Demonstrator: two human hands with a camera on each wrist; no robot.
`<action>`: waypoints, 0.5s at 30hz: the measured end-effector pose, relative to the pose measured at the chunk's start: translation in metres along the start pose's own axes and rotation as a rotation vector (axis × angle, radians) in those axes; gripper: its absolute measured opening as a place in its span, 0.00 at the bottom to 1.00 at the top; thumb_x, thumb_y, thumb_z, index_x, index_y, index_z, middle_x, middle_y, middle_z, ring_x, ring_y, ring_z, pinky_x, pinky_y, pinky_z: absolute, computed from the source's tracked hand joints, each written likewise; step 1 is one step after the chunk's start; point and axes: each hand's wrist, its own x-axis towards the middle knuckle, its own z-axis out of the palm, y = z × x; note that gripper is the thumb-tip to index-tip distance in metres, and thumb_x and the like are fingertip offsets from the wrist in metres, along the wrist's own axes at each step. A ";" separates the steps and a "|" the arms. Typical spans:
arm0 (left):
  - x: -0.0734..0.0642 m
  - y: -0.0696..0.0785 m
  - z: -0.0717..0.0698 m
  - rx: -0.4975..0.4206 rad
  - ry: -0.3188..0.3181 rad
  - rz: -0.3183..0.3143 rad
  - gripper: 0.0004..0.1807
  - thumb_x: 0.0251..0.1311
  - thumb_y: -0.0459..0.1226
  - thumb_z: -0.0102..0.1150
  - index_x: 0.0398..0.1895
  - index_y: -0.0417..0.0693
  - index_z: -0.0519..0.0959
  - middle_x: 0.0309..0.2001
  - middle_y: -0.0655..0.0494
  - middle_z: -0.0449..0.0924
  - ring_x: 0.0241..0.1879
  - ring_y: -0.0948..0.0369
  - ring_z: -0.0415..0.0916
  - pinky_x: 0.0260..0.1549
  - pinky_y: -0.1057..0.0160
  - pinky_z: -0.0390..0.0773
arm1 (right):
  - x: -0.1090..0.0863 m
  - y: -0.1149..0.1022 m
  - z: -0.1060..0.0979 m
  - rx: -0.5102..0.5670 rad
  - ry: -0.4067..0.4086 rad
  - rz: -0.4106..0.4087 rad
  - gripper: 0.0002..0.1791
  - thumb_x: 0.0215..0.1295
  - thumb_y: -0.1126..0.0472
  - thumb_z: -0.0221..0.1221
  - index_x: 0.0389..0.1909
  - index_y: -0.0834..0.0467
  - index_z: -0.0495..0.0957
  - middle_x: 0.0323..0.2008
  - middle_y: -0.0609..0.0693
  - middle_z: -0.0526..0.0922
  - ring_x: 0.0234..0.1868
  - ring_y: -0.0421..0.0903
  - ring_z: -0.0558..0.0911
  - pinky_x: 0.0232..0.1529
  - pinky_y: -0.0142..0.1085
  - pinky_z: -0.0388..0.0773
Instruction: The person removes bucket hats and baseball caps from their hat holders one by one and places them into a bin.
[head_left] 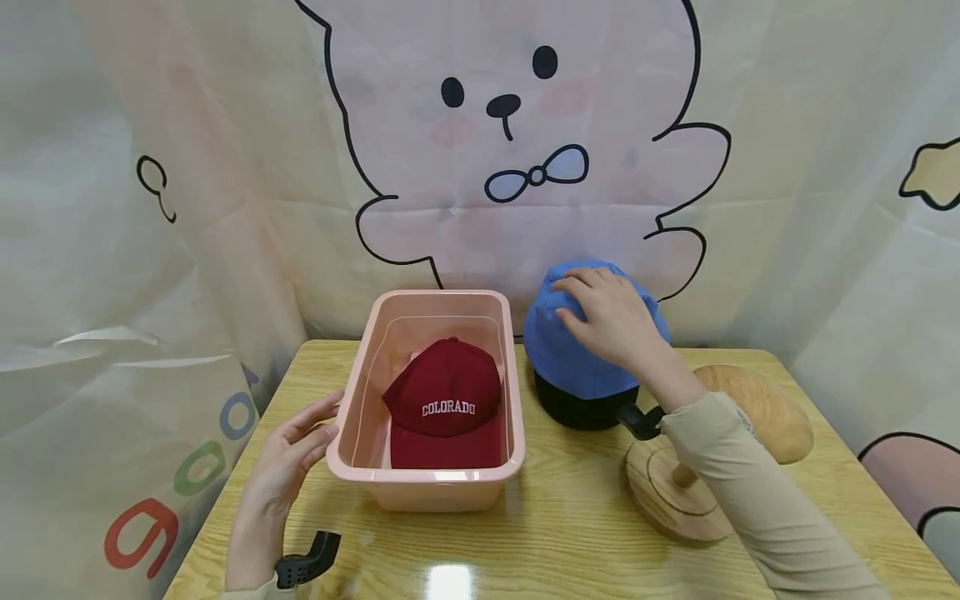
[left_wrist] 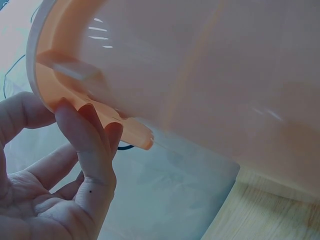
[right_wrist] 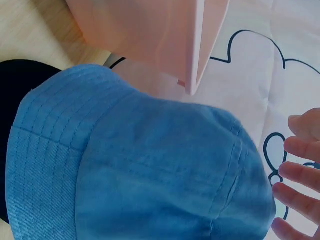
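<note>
Left hand (head_left: 288, 454): we see it pinching pink bin (head_left: 438, 497) by rim; one-sided tugging could skid it | Left-wrist view details this pinch; only head view shows red cap (head_left: 446, 392) inside | Blue hat (head_left: 573, 358), right of bin: soft cloth could slip if under-gripped | Right hand (head_left: 611, 312): grasping nothing, fingers spread over hat; contact uncertain to us

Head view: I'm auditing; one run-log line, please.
left hand: holds pink bin | right hand: at blue hat | red cap: in bin

Blue bucket hat (head_left: 553, 350); maroon cap (head_left: 450, 379) with 8 white letters (head_left: 448, 408); pink basin (head_left: 437, 497); yellow wood-grain table (head_left: 570, 517).
</note>
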 end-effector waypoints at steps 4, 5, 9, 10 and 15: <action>0.000 0.000 0.000 -0.017 -0.013 0.015 0.22 0.65 0.27 0.51 0.62 0.44 0.74 0.45 0.65 0.80 0.45 0.69 0.79 0.43 0.73 0.81 | -0.002 0.006 -0.001 -0.001 -0.009 0.024 0.21 0.64 0.54 0.59 0.57 0.55 0.76 0.59 0.55 0.76 0.62 0.58 0.71 0.60 0.57 0.67; 0.000 0.000 0.000 -0.020 -0.016 0.017 0.22 0.65 0.27 0.51 0.63 0.43 0.74 0.45 0.65 0.80 0.46 0.70 0.79 0.43 0.73 0.81 | -0.002 0.007 -0.001 -0.001 -0.011 0.027 0.21 0.64 0.54 0.59 0.57 0.56 0.76 0.59 0.55 0.76 0.61 0.58 0.71 0.60 0.57 0.67; 0.000 0.001 0.000 -0.011 -0.013 0.010 0.22 0.66 0.28 0.51 0.63 0.42 0.73 0.46 0.66 0.80 0.46 0.70 0.79 0.44 0.73 0.80 | -0.004 0.013 -0.001 -0.002 -0.009 0.025 0.21 0.64 0.55 0.60 0.57 0.56 0.76 0.58 0.56 0.77 0.60 0.59 0.72 0.59 0.58 0.68; 0.000 0.002 0.000 -0.006 -0.013 0.007 0.22 0.66 0.28 0.51 0.63 0.41 0.72 0.46 0.66 0.80 0.46 0.71 0.79 0.44 0.73 0.80 | -0.004 0.015 -0.001 -0.005 -0.009 0.023 0.21 0.64 0.55 0.60 0.57 0.56 0.76 0.58 0.56 0.77 0.60 0.59 0.72 0.58 0.58 0.69; -0.001 0.002 0.000 -0.003 -0.014 0.006 0.22 0.65 0.28 0.51 0.63 0.41 0.72 0.46 0.66 0.80 0.46 0.70 0.79 0.44 0.73 0.81 | -0.005 0.022 -0.002 -0.018 -0.012 0.017 0.21 0.63 0.57 0.62 0.57 0.55 0.77 0.58 0.58 0.77 0.59 0.60 0.72 0.57 0.58 0.70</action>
